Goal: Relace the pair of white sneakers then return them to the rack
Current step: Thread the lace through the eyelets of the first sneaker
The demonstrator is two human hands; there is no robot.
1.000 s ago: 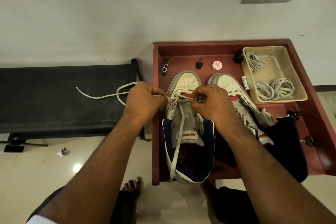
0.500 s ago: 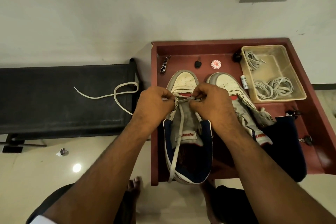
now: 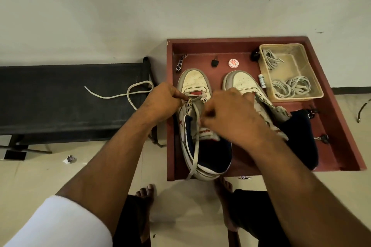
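The two sneakers, the left one and the right one, look like scuffed, dull white leather with dark cloth lining. The lace is flat woven cloth. The tray is matt red-brown painted wood. At far right the tub is cloudy see-through plastic. The bench has a rough black matt top. The floor is glossy pale tile.
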